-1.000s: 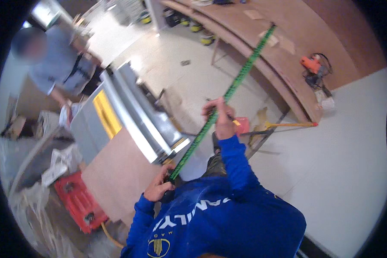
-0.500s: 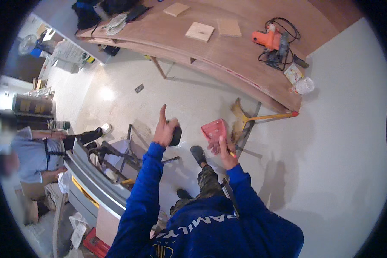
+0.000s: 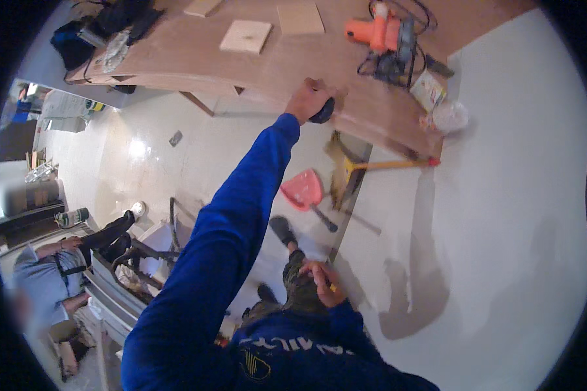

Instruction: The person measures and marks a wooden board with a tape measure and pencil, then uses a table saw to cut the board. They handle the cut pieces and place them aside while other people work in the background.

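Observation:
My left hand (image 3: 306,103) reaches far out over the front edge of the wooden workbench (image 3: 195,62), its fingers closed round a black rounded object (image 3: 322,111) whose kind I cannot make out. Down by my thigh, my right hand (image 3: 322,281) is closed on a thin yellow pencil-like stick (image 3: 333,287), mostly hidden by the fingers. Ahead of the left hand on the bench lie a pale square wood piece (image 3: 246,36) and a second flat board (image 3: 301,18). An orange power tool (image 3: 378,32) with a black cord sits to their right.
A pink dustpan (image 3: 302,189) and a yellow-handled broom (image 3: 391,165) are on the floor below the bench. A white plastic-wrapped item (image 3: 450,117) stands at the bench corner. At left are a machine table (image 3: 117,287) and another person (image 3: 49,277) in grey.
My left hand has moved forward and right, from above the floor to the bench edge, still with the black object. My right hand has dropped back towards my thigh. The view has shifted.

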Tool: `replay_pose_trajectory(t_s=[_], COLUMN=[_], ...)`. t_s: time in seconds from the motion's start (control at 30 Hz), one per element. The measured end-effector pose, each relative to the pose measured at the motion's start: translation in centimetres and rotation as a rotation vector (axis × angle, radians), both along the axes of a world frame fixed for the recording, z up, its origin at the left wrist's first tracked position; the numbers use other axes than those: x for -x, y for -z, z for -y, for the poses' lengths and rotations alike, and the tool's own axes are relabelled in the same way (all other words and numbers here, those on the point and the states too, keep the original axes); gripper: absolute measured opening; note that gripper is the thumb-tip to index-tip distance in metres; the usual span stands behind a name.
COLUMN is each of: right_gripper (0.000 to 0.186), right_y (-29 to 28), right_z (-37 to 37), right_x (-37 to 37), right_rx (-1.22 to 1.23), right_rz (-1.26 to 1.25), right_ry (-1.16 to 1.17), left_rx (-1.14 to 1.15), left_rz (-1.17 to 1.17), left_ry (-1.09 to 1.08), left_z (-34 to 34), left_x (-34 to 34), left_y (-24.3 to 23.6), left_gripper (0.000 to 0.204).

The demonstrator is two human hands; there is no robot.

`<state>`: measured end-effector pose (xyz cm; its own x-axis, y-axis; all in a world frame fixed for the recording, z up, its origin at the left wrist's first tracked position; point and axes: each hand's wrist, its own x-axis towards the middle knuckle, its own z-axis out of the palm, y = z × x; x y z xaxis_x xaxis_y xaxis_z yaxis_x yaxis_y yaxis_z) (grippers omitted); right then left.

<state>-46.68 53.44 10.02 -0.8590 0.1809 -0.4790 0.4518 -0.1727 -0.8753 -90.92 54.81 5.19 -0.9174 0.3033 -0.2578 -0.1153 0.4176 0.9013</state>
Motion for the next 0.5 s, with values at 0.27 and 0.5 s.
replay_pose_trajectory(t_s=[0.27, 0.5], right_gripper=[0.044, 0.049], right_y=[0.1, 3.2], right_z=[-2.1, 0.2], right_x=[6.8, 11.4], right_rx=[0.127, 0.474], right_rz=[0.124, 0.168], right_ry=[0.076, -0.046], left_rx=[-0.799, -0.201], left_rz=[0.971, 0.341], left_ry=[-0.211, 0.134], left_z=[10.2, 16.6], left_x=[-20.6, -28.8], left_y=[1.1, -2.1], left_gripper=[0.025, 0.08])
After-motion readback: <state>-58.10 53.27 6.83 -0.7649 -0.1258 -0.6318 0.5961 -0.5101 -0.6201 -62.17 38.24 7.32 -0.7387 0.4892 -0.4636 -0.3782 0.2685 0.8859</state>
